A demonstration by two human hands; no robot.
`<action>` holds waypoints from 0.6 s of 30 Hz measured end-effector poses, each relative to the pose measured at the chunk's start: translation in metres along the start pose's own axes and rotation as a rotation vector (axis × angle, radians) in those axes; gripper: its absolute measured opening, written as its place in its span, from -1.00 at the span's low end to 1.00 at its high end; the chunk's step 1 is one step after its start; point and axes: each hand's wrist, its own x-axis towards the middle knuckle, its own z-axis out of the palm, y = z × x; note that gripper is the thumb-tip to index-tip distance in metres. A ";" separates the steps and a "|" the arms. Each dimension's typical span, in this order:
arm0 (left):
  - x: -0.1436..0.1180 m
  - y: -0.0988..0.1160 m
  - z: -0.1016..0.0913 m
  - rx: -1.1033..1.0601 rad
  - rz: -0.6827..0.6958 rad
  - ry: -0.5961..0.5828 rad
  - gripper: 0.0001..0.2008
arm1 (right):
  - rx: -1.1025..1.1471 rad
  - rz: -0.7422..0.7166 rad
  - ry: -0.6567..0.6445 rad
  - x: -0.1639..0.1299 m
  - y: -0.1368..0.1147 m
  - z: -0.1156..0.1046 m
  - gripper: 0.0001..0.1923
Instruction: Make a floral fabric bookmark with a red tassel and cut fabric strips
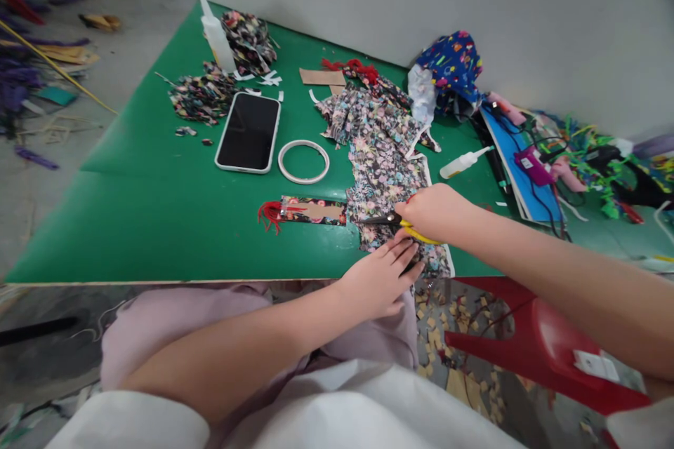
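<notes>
My right hand [437, 210] is closed round the yellow handles of a pair of scissors [387, 219], whose dark blades point left over a floral fabric [390, 161]. My left hand [382, 277] lies at the fabric's near edge, with fingers stretched out and resting on the cloth just below the scissors. Left of the blades, a floral strip [316, 210] with a tan piece on it lies flat. A red tassel [271, 214] sticks out from its left end. The fabric spreads across the green table and hangs a little over the front edge.
Behind the strip lie a phone [249, 133] and a roll of white tape [304, 161]. A glue bottle [215, 35] stands among floral scraps [203, 95]; a smaller bottle [466, 163] lies right. A blue folder [519, 168] and cords sit farther right, above a red stool [569, 337].
</notes>
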 end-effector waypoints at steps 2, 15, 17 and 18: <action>0.000 0.000 0.000 0.001 -0.008 0.002 -0.28 | 0.003 0.024 0.002 -0.002 0.000 0.004 -0.75; -0.001 -0.003 -0.006 -0.016 0.050 -0.007 -0.30 | 0.053 0.005 0.018 0.002 -0.005 0.010 -0.67; 0.000 -0.003 -0.006 -0.014 0.050 -0.006 -0.31 | 0.045 0.002 0.029 0.002 -0.005 0.010 -0.70; 0.000 -0.002 -0.005 -0.009 0.053 -0.005 -0.31 | 0.035 -0.002 0.042 0.001 -0.005 0.011 -0.72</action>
